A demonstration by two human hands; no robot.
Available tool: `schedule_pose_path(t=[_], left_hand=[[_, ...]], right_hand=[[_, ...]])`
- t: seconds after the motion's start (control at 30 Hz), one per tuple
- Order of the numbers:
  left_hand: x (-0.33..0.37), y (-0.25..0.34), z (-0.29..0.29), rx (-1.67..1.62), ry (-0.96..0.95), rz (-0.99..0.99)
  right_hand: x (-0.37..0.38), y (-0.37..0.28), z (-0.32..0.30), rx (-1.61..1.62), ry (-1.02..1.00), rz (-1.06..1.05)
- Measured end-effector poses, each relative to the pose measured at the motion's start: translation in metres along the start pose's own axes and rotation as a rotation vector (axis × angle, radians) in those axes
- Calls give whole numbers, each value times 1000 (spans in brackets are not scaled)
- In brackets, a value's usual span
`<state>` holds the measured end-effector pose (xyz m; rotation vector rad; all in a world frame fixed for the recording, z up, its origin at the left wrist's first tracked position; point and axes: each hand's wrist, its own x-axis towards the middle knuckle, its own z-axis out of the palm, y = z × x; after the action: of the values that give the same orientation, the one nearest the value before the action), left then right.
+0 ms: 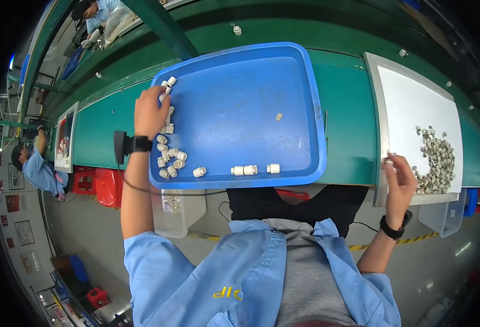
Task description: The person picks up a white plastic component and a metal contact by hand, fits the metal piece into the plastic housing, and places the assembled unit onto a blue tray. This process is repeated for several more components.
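My left hand (pixel 151 113) reaches over the left rim of a blue plastic tray (pixel 234 109). Its fingers curl round a small white cylindrical plastic part (pixel 162 98) among several like it. More white parts (pixel 173 153) lie down the tray's left side, and a short row (pixel 244 170) sits along its near edge. Off to the right, my right hand (pixel 401 184) is raised at the near left edge of a white board (pixel 400 103) with a metal frame. Thumb and forefinger pinch a small piece (pixel 388 161), too small to make out fully. A pile of small metallic pieces (pixel 437 158) covers the board's near right part.
One small beige piece (pixel 278 116) lies inside the tray. The green bench (pixel 349 120) carries a framed board (pixel 65 139) at far left. A green post (pixel 161 27) rises behind the tray. Clear bins (pixel 177 210) and red stools (pixel 109 187) stand below. Two co-workers sit to the left.
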<state>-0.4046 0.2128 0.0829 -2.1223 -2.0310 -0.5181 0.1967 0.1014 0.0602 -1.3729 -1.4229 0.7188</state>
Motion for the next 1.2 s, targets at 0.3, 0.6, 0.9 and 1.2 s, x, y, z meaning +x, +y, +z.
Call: schedule_pose_path(t=[0.3,0.6,0.9,1.2], left_hand=[[53,-3,59,546,-93,30],[18,107,15,-477,-103,318],[-86,265,-13,-1442,-575,-33],[-111,364,-26,-1636,-799,-231]], right_hand=[[-15,-45,64,386,-60,121],[-22,-55,60,782,-213,234],[-40,-45,71,816,-182,131],[-38,-42,53,267,0,-485]])
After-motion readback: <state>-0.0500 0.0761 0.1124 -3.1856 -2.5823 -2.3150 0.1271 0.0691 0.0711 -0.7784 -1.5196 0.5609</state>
